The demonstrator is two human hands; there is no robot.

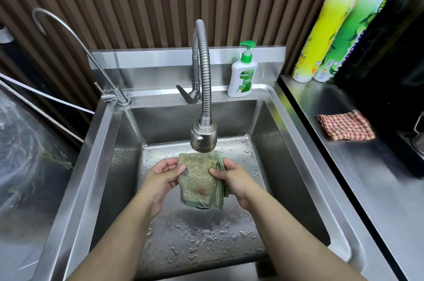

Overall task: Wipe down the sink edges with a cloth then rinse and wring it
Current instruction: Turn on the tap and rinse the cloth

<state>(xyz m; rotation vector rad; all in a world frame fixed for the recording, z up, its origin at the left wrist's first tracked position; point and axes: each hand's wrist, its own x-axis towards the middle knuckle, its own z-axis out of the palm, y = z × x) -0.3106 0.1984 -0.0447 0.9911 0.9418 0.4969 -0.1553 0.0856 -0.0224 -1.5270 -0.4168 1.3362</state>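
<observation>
A folded green cloth with a reddish mark hangs over the middle of the steel sink, right under the spray head of the flexible faucet. My left hand grips the cloth's left edge, thumb on top. My right hand grips its right, folded edge. Both hands hold it spread between them, above the wet sink floor. Water seems to fall from the spray head onto the cloth's top edge. The drain is hidden behind the cloth.
A thin gooseneck tap stands at the sink's back left. A soap pump bottle sits on the back ledge. On the right counter lie a red checked cloth and two tall dish-liquid bottles. A plastic-covered surface is left.
</observation>
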